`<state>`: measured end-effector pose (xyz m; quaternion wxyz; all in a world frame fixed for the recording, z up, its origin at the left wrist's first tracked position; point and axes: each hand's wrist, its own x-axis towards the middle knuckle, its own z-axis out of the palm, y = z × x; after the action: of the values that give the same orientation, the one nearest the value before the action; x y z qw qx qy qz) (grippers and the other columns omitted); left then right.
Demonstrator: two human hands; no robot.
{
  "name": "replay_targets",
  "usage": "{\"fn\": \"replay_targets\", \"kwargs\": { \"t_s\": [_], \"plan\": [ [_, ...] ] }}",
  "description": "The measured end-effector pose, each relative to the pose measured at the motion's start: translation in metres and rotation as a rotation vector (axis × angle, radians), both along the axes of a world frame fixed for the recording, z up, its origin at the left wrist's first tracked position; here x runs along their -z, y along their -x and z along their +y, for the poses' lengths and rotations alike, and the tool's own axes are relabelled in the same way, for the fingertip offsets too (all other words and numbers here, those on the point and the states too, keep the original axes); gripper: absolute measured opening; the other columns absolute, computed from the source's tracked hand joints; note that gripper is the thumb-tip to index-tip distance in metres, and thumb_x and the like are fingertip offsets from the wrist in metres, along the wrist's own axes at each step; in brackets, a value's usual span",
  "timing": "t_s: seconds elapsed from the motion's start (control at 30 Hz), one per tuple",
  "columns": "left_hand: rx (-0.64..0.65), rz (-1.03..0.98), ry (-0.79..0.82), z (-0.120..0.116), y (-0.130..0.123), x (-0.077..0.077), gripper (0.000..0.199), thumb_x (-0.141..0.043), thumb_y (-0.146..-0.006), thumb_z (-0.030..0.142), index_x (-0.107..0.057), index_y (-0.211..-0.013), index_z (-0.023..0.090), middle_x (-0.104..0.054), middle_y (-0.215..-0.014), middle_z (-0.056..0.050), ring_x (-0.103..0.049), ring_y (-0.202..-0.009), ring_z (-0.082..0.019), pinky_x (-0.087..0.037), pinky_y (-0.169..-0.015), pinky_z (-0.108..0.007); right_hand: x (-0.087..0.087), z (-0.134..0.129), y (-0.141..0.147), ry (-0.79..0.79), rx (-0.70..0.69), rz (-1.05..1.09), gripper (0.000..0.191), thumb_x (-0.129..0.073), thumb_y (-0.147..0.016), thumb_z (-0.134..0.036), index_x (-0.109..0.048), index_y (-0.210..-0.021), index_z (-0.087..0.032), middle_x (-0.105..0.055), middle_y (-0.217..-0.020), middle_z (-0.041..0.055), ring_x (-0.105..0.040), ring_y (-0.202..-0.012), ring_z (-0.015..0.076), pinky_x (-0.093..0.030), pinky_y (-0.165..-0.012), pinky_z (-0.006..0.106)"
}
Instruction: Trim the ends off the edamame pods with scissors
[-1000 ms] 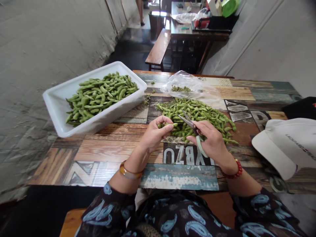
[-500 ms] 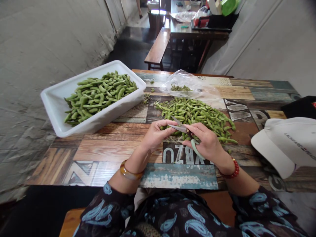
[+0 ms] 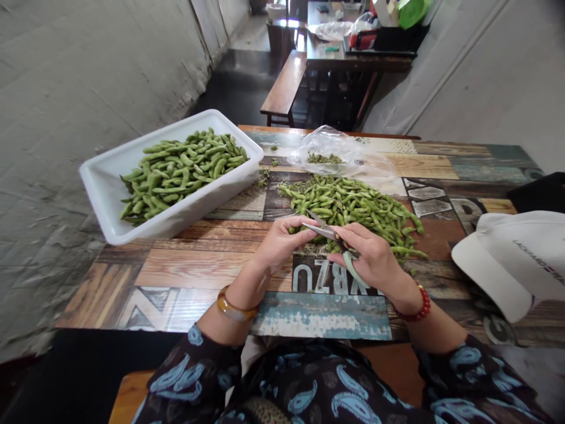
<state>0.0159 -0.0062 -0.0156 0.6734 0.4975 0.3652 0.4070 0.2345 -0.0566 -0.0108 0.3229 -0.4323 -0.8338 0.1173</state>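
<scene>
Scissors (image 3: 324, 231) with pale green handles are held in my right hand (image 3: 371, 250), their blades parted and pointing left. My left hand (image 3: 282, 240) is pinched around a green pod, mostly hidden by the fingers, at the blade tips. Just beyond both hands a heap of green pods (image 3: 353, 203) lies on the patchwork wooden table (image 3: 207, 259). To the left, a white tub (image 3: 194, 213) holds many more pods (image 3: 180, 171). A clear plastic bag (image 3: 322, 141) with small green trimmings (image 3: 324, 158) lies behind the heap.
A white cap (image 3: 507, 259) lies at the right of the table, near a black object (image 3: 538, 193). Green scraps (image 3: 263, 176) lie between tub and heap. Beyond stand a bench (image 3: 285, 85) and another table (image 3: 362, 62) with things on it. Walls rise on both sides.
The view has shifted slightly, so the scene sits a little further right. The pod at the left fingertips shows less than before. Both hands keep nearly the same pose.
</scene>
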Motion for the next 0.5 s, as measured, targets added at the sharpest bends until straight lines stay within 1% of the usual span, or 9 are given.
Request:
{"fn": "replay_targets", "kwargs": {
  "t_s": [0.13, 0.27, 0.4, 0.5],
  "plan": [
    [0.034, -0.065, 0.074, 0.0, -0.001, -0.001, 0.033, -0.085, -0.067, 0.04, -0.077, -0.087, 0.015, -0.068, -0.077, -0.003, -0.04, -0.051, -0.004, -0.027, -0.046, -0.021, 0.0, -0.001, 0.0, -0.005, -0.008, -0.023, 0.049, -0.065, -0.092, -0.037, -0.053, -0.138, -0.023, -0.068, -0.108, 0.0108, -0.068, -0.092, 0.0236, -0.059, -0.078, 0.035],
    [0.063, -0.129, 0.147, 0.002, 0.0, -0.005, 0.031, -0.085, -0.067, 0.036, -0.072, -0.083, 0.013, -0.061, -0.066, 0.0, -0.036, -0.048, -0.003, -0.024, -0.044, -0.019, 0.001, -0.001, -0.002, -0.023, 0.0, -0.013, 0.05, -0.065, -0.092, -0.036, -0.052, -0.139, -0.023, -0.069, -0.11, 0.0109, -0.069, -0.096, 0.024, -0.059, -0.083, 0.036],
    [-0.055, -0.282, 0.225, 0.011, 0.009, -0.013, 0.03, -0.081, -0.07, 0.037, -0.066, -0.085, 0.015, -0.06, -0.075, 0.0, -0.041, -0.052, -0.004, -0.024, -0.041, -0.017, 0.0, -0.001, -0.004, -0.059, 0.119, 0.013, 0.049, -0.067, -0.09, -0.037, -0.056, -0.136, -0.024, -0.069, -0.107, 0.0102, -0.069, -0.091, 0.0237, -0.06, -0.08, 0.035],
    [-0.139, -0.348, 0.256, 0.018, 0.017, -0.016, 0.032, -0.077, -0.072, 0.041, -0.059, -0.078, 0.016, -0.059, -0.079, -0.001, -0.046, -0.056, -0.005, -0.027, -0.041, -0.016, -0.001, 0.0, -0.005, -0.104, 0.187, 0.029, 0.047, -0.069, -0.089, -0.037, -0.059, -0.132, -0.022, -0.07, -0.103, 0.01, -0.068, -0.081, 0.0219, -0.059, -0.077, 0.035]
  ]
}}
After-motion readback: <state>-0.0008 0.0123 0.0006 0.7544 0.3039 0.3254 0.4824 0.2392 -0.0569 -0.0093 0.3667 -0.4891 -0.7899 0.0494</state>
